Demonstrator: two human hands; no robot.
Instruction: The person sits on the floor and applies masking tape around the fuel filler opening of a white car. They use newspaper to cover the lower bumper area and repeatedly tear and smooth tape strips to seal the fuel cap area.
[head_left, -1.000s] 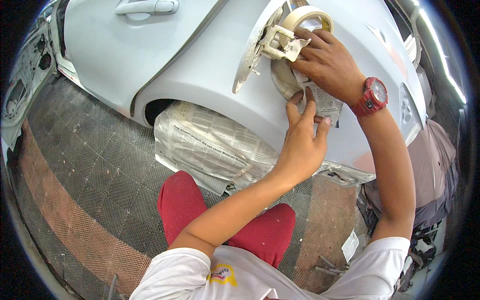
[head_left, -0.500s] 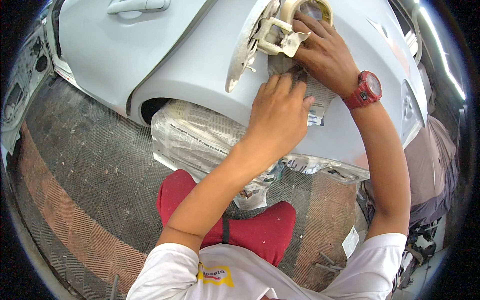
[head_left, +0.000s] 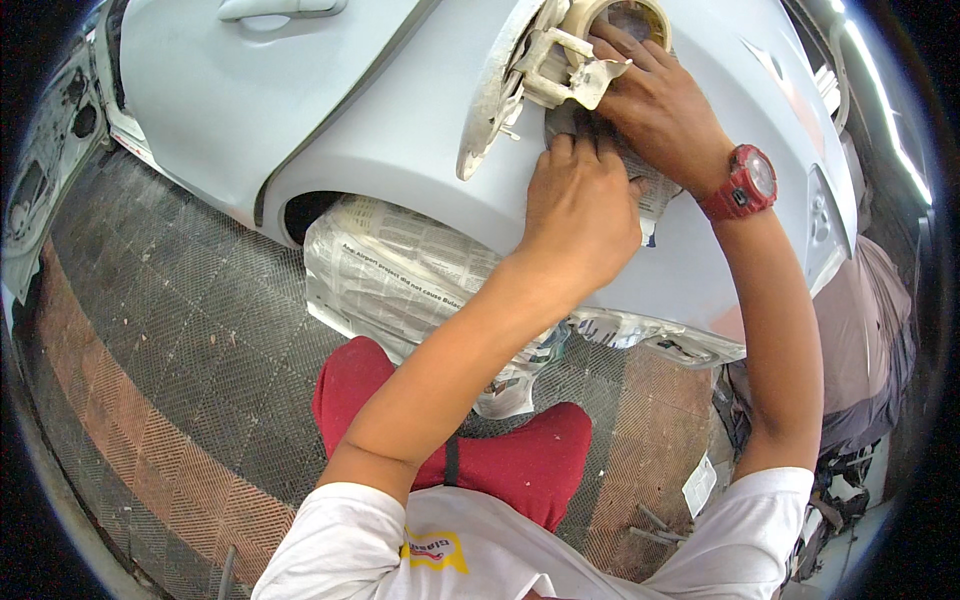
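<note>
left hand: the left hand [head_left: 585, 205] is placed palm down below the hinged flap; its fingertips are pointed into the dark recess and partly hidden.
left grip: the fingers are held close together; whether paper is pinched between them cannot be told.
right hand: the right hand [head_left: 662, 112] is positioned above and to the right of the left hand; its fingers are laid at the lower rim of the tape roll.
right grip: the fingers are bent; the thumb is hidden, so how firmly anything is clasped cannot be told.
tape roll: the cream tape roll [head_left: 581, 20] is located at the top of the view, just beside the hinge bracket [head_left: 552, 75].
newspaper piece: the newspaper piece [head_left: 657, 192] is seen below the right hand, partly covered by both hands, against the body panel [head_left: 420, 145].
hinged flap: the hinged flap [head_left: 490, 120] is swung out from the panel, left of both hands.
wheel cover: the wheel area is wrapped in printed newspaper [head_left: 390, 250].
right wrist: a red watch [head_left: 742, 182] is worn.
floor: the textured floor [head_left: 170, 290] is patterned in grey and reddish tiles.
</note>
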